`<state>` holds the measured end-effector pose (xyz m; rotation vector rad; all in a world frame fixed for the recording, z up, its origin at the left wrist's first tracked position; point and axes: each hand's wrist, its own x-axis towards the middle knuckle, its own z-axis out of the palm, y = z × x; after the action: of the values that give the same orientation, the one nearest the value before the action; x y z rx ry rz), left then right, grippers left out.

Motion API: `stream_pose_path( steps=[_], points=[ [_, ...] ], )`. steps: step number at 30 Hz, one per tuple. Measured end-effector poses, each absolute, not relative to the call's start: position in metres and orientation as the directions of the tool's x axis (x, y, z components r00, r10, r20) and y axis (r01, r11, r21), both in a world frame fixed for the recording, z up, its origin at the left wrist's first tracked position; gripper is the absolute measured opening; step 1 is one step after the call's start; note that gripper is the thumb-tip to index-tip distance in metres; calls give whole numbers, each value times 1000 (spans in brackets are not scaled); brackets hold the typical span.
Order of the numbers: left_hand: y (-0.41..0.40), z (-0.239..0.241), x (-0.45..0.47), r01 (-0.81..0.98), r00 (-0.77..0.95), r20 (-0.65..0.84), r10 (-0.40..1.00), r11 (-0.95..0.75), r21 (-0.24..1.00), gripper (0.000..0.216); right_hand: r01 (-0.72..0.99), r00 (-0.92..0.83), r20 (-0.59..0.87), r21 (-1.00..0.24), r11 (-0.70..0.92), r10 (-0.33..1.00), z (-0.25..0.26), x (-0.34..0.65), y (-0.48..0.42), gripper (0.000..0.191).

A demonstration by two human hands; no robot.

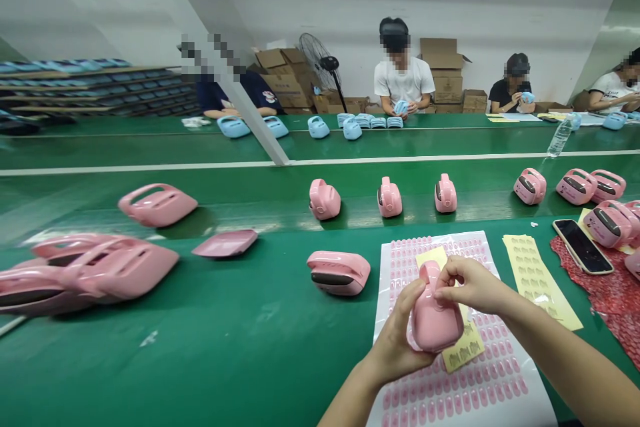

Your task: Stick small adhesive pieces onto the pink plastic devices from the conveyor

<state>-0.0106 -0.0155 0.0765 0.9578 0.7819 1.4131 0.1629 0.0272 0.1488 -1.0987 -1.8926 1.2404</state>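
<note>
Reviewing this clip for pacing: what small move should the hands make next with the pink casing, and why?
Probably press the fingertips down and smooth. The left hand cradles the pink casing above the sticker sheet, and the right hand pinches at its top end, as if seating a sticker, though none is clearly visible there.

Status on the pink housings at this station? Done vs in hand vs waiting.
Done, apparently: three pink units stand spaced on the belt, more at far right. In hand: left hand cradles one pink housing; right hand pinches at its top, over the sticker sheet. Left: one housing beside the sheet and a pile at left; whether those carry stickers cannot be told.
</note>
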Motion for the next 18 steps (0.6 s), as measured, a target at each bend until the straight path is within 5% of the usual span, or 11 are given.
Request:
stream_pose_path(
  steps=[10,18],
  points=[
    [-16,67,-8,-398,52,193,980,-157,904,72,366,-427,229,-841,399,875,144,167,13,9],
    [-22,76,-8,-307,39,276,960,-251,918,70,574,-511,530,-375,728,677,129,174,-2,19]
  ],
)
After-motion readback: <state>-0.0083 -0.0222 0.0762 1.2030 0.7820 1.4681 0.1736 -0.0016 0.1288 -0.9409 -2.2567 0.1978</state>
